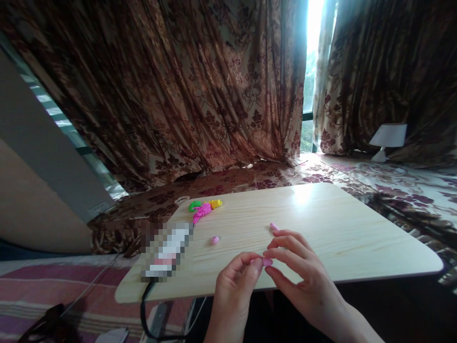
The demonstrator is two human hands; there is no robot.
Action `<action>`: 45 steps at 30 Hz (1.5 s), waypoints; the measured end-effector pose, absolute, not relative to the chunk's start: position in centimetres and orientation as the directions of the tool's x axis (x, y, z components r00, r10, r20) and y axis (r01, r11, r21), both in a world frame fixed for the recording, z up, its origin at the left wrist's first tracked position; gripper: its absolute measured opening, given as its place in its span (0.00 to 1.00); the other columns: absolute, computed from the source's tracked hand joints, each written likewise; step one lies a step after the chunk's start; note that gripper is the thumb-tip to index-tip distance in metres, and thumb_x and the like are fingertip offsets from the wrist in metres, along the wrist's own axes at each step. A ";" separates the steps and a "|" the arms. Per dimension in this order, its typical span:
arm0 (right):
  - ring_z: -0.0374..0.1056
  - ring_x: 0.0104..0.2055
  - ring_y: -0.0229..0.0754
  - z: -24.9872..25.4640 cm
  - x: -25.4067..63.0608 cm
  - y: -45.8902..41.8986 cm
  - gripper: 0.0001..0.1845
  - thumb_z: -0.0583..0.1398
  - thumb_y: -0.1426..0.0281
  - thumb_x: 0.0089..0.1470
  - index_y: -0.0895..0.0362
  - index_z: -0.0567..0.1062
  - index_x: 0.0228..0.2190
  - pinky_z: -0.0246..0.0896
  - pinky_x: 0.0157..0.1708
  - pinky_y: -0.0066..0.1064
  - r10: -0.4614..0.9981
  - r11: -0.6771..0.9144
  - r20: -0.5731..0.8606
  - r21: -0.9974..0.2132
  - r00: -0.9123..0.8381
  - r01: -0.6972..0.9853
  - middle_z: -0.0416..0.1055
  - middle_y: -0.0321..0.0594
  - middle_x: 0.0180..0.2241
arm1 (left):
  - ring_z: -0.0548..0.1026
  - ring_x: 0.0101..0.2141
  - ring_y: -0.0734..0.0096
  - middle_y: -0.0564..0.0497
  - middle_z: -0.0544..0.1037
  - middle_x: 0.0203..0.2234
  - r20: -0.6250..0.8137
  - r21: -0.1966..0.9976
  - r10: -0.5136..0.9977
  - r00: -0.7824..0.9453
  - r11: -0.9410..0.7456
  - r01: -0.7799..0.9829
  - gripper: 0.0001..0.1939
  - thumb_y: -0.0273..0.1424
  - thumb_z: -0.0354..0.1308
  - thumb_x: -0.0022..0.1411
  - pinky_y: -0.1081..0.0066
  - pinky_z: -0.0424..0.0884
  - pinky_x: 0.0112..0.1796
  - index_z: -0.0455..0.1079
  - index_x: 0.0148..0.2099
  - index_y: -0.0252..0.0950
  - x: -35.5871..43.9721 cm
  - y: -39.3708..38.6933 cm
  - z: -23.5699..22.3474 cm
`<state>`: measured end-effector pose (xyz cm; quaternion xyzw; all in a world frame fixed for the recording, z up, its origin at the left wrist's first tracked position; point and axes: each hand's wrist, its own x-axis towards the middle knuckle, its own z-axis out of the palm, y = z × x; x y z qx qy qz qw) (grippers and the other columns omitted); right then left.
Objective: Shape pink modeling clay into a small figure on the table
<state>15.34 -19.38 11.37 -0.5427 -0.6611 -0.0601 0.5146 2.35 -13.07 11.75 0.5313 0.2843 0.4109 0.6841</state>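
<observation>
A small pink piece of what looks like modelling clay (267, 262) is pinched between the thumb and forefinger of my left hand (235, 281), above the table's near edge. My right hand (303, 271) is beside the piece's right end, its thumb and fingers apart around it; whether a fingertip touches it is hard to tell. Just beyond my right fingers lies a second pink piece, short and stick-like (273, 226). A rounded pink lump (214, 240) rests on the table to the left of it.
On the pale wooden table (350, 238), green (194, 206), bright pink (203, 212) and yellow (215, 204) items sit at the far left. A blurred-out rectangular object (167, 250) with a black strap lies at the left edge. Behind are patterned curtains (214, 95) and a white lamp (388, 136).
</observation>
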 end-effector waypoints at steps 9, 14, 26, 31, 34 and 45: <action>0.64 0.43 0.46 11.8 15.4 -19.6 0.10 0.60 0.79 0.52 0.53 0.73 0.35 0.55 0.52 0.49 0.613 0.481 0.787 -0.437 0.065 0.760 0.71 0.39 0.32 | 0.72 0.36 0.64 0.49 0.77 0.29 0.119 0.975 0.862 0.492 -0.009 -0.221 0.07 0.34 0.61 0.53 0.66 0.64 0.44 0.73 0.31 0.34 2.1 -13.1 11.6; 0.64 0.43 0.46 11.7 15.2 -19.6 0.10 0.59 0.80 0.52 0.55 0.73 0.34 0.58 0.49 0.48 0.585 0.501 0.807 -0.436 0.079 0.747 0.71 0.40 0.31 | 0.71 0.34 0.65 0.49 0.76 0.27 0.145 0.978 0.857 0.495 -0.048 -0.204 0.09 0.35 0.59 0.55 0.66 0.64 0.43 0.73 0.31 0.34 2.1 -13.0 11.5; 0.61 0.49 0.49 11.3 15.7 -20.0 0.20 0.63 0.73 0.51 0.55 0.70 0.47 0.60 0.49 0.46 0.647 0.439 0.760 -0.430 0.055 0.789 0.70 0.44 0.40 | 0.73 0.36 0.65 0.48 0.78 0.29 0.169 0.977 0.863 0.476 -0.084 -0.194 0.10 0.35 0.56 0.58 0.68 0.63 0.44 0.73 0.30 0.34 2.1 -13.0 11.5; 0.64 0.43 0.45 11.6 15.3 -20.0 0.16 0.61 0.77 0.53 0.52 0.72 0.43 0.57 0.51 0.47 0.626 0.470 0.779 -0.406 0.028 0.784 0.70 0.39 0.35 | 0.72 0.34 0.66 0.49 0.78 0.28 0.163 0.976 0.845 0.509 -0.062 -0.210 0.10 0.35 0.56 0.58 0.69 0.64 0.41 0.73 0.30 0.34 2.1 -13.2 11.4; 0.65 0.40 0.43 11.6 15.2 -19.8 0.14 0.60 0.78 0.53 0.52 0.73 0.41 0.58 0.50 0.46 0.615 0.480 0.787 -0.416 0.042 0.772 0.70 0.38 0.32 | 0.71 0.33 0.66 0.49 0.78 0.28 0.153 0.976 0.850 0.504 -0.050 -0.212 0.10 0.35 0.57 0.57 0.68 0.64 0.41 0.73 0.31 0.33 2.2 -13.1 11.3; 0.65 0.38 0.42 11.4 15.0 -20.0 0.07 0.58 0.79 0.54 0.56 0.73 0.35 0.59 0.48 0.43 0.618 0.489 0.784 -0.437 0.054 0.755 0.70 0.38 0.31 | 0.70 0.33 0.66 0.49 0.76 0.27 0.127 0.981 0.850 0.512 -0.031 -0.191 0.10 0.35 0.56 0.57 0.67 0.63 0.42 0.72 0.28 0.34 2.3 -13.2 11.5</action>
